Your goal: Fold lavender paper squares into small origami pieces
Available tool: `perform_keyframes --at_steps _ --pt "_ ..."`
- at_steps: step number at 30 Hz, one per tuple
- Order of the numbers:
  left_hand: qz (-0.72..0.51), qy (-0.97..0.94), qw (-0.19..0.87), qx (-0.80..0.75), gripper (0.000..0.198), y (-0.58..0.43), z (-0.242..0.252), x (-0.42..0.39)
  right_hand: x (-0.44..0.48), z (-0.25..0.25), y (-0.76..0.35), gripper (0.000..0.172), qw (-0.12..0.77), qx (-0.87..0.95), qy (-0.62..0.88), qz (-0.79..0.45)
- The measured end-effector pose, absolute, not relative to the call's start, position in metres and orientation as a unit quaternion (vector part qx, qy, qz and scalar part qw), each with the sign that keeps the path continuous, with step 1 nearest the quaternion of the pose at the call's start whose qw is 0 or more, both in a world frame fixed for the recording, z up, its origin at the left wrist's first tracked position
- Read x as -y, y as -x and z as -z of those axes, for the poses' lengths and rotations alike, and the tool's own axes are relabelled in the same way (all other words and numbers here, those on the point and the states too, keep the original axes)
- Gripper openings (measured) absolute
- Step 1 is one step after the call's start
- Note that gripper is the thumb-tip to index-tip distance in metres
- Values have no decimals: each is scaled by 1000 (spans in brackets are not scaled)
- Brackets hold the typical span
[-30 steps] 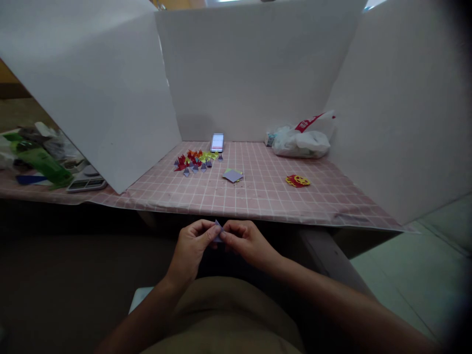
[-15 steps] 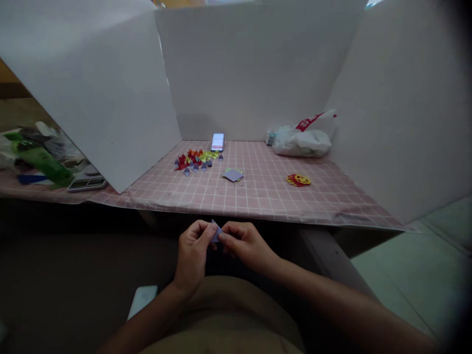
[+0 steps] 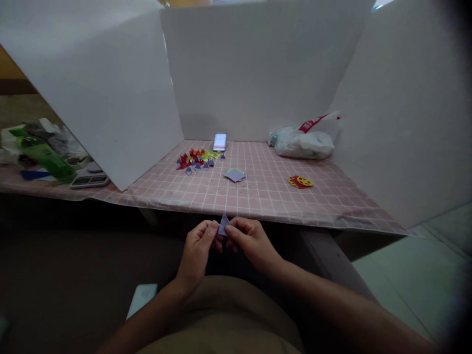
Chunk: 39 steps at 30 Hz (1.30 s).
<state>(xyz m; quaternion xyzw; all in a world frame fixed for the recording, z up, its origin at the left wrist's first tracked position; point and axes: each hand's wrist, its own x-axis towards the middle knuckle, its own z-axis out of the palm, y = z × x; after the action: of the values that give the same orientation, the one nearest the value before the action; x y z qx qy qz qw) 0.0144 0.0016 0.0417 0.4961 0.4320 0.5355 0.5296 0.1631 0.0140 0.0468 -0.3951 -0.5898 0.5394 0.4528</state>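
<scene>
The purple paper triangle (image 3: 223, 225) is pinched between the fingers of the left hand (image 3: 197, 250) and right hand (image 3: 250, 241). It is held below the table (image 3: 258, 196) edge, over the lap, so both hands can work it.

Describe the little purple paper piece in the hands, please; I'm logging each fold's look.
The purple paper piece is small, flat and roughly triangular, one point tipped upward, and looks like thin folded craft paper. It is pinched from both sides by the left hand and the right hand, in the air below the near edge of the table. Its folds are too small to make out.
</scene>
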Motion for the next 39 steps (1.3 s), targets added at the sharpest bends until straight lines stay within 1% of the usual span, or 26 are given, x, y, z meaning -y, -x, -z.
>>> perform_keyframes --at_steps 2,6,10,12,15,18,20,24,26,31,34,39 --pt "-517 -519 510 -450 24 -13 -44 -1 -15 -46 -163 31 462 588 400 -530" --pt "-494 -545 486 -471 23 -9 -50 -3 -18 -45 -165 31 452 593 387 -543" --pt "-432 -580 509 -467 25 -4 -57 -3 -21 -46 -166 26 457 576 371 -567" --pt "-406 -595 525 -453 26 -1 -59 -4 -21 -47 -167 26 458 574 382 -561" --pt "-387 -606 536 -442 26 3 -61 -6 -21 -48 -168 31 456 590 391 -539" --pt "-379 -605 542 -443 26 7 -62 -8 -22 -49 -169 42 444 604 380 -541" --pt "-377 -599 548 -445 26 8 -61 -9 -24 -50 -170 46 443 597 375 -554" --pt "-373 -591 560 -445 26 10 -58 -9 -26 -50 -172 35 434 596 363 -569" --pt "-369 -592 562 -444 25 10 -58 -9 -25 -50 -172 33 423 603 371 -566" --pt "-384 -599 551 -436 22 8 -61 -10 -22 -50 -169 43 457 591 383 -543" --pt "-404 -582 554 -438 22 9 -60 -11 -23 -52 -167 45 459 562 335 -601" --pt "-455 -517 583 -431 24 11 -52 -13 -24 -46 -166 31 432 523 273 -682"
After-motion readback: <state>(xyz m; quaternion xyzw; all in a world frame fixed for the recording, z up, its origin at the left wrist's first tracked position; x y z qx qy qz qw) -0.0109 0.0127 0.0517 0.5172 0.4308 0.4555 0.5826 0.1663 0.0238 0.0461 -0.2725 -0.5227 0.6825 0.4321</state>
